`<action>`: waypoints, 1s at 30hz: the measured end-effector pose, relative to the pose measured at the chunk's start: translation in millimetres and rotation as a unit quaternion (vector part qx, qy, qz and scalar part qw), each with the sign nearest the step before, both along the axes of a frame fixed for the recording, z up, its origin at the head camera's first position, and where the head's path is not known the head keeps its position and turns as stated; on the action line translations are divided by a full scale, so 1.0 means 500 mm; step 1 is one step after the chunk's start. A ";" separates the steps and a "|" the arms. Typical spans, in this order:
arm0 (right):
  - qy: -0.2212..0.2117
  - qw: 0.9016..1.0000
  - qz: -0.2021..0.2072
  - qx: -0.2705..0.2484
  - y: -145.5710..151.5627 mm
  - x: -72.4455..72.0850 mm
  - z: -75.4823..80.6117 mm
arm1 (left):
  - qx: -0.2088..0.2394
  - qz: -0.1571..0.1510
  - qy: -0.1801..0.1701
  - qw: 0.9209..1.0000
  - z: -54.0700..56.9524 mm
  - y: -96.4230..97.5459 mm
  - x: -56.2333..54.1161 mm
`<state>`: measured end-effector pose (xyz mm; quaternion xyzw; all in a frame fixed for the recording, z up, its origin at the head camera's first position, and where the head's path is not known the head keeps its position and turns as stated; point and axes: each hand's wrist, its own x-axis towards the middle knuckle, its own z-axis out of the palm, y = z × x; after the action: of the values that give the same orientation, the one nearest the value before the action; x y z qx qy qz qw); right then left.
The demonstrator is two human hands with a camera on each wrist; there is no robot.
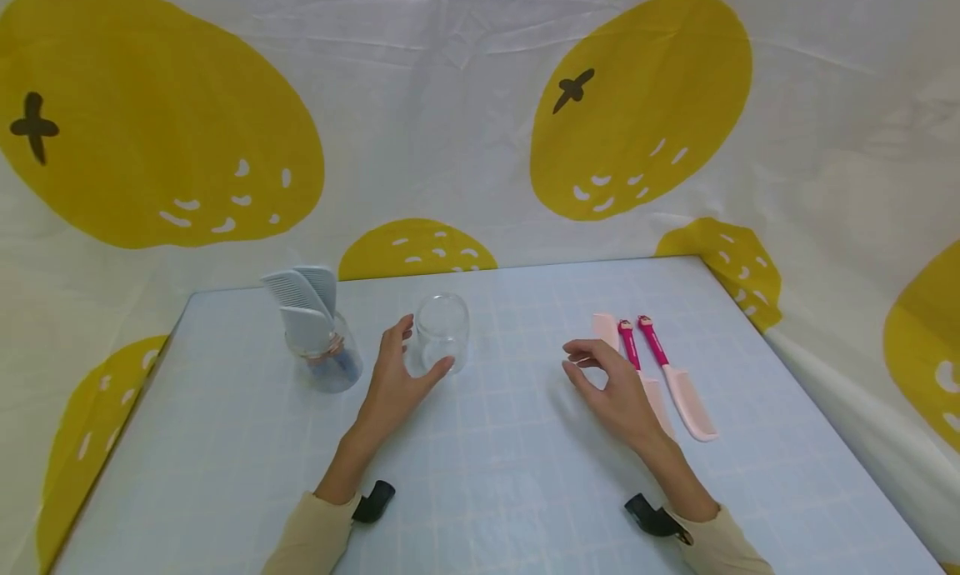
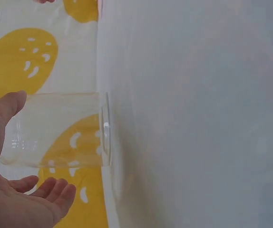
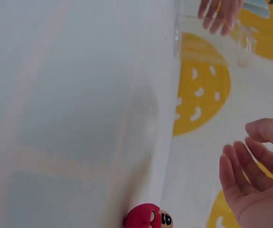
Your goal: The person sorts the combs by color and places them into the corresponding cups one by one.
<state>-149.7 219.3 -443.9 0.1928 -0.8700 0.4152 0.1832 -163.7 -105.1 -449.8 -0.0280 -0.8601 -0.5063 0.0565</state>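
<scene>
A clear glass jar [image 1: 447, 321] stands upright on the table. My left hand [image 1: 397, 375] is beside it, thumb and fingers spread around its near left side. In the left wrist view the thumb [image 2: 15, 103] is by one side of the jar [image 2: 74, 130] and the fingers [image 2: 55, 192] lie off the other; contact is unclear. My right hand [image 1: 615, 392] hovers with loosely bent fingers, holding nothing. Beneath and beside it lie pink combs [image 1: 692, 407] with magenta handles, one partly hidden by the hand. A red figure-shaped handle end [image 3: 143, 216] shows in the right wrist view.
Left of my left hand stands another clear jar [image 1: 341, 375] with several pale blue combs [image 1: 303, 300] in it, teeth ends up. The table [image 1: 480, 475] has a pale blue checked cover. A white cloth with yellow fruit shapes [image 1: 420, 142] hangs behind the table's far edge.
</scene>
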 end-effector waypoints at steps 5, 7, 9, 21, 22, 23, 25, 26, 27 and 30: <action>0.002 1.000 -0.016 0.010 0.019 0.001 -0.001 | 0.000 -0.002 0.017 1.000 0.001 0.006 -0.015; -0.001 0.999 -0.026 0.019 0.028 0.001 0.000 | 0.000 -0.003 0.018 1.000 0.003 0.008 -0.019; -0.009 0.999 -0.038 0.029 0.037 0.001 0.001 | -0.001 -0.003 0.014 1.000 0.005 0.010 -0.022; -0.100 0.986 -0.118 0.067 0.082 0.012 0.000 | 0.002 -0.006 0.011 1.000 0.010 0.027 -0.040; -0.110 0.984 -0.120 0.066 0.084 0.012 0.000 | 0.002 -0.006 0.009 1.000 0.010 0.028 -0.041; -0.119 0.983 -0.122 0.067 0.086 0.013 -0.001 | 0.004 -0.006 0.008 1.000 0.010 0.030 -0.042; -0.137 0.980 -0.128 0.070 0.090 0.013 -0.002 | 0.007 -0.007 0.007 1.000 0.010 0.032 -0.044; -0.144 0.978 -0.130 0.072 0.092 0.014 -0.002 | 0.009 -0.008 0.006 1.000 0.010 0.033 -0.044; -0.151 0.977 -0.133 0.075 0.094 0.014 -0.003 | 0.011 -0.009 0.004 1.000 0.011 0.034 -0.045; -0.166 0.972 -0.142 0.087 0.100 0.012 -0.003 | 0.016 -0.014 0.000 1.000 0.012 0.036 -0.047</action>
<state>-143.7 269.1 -445.6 0.0105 -0.9396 0.3335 0.0759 -187.0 -86.9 -443.9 -0.0396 -0.8516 -0.5203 0.0502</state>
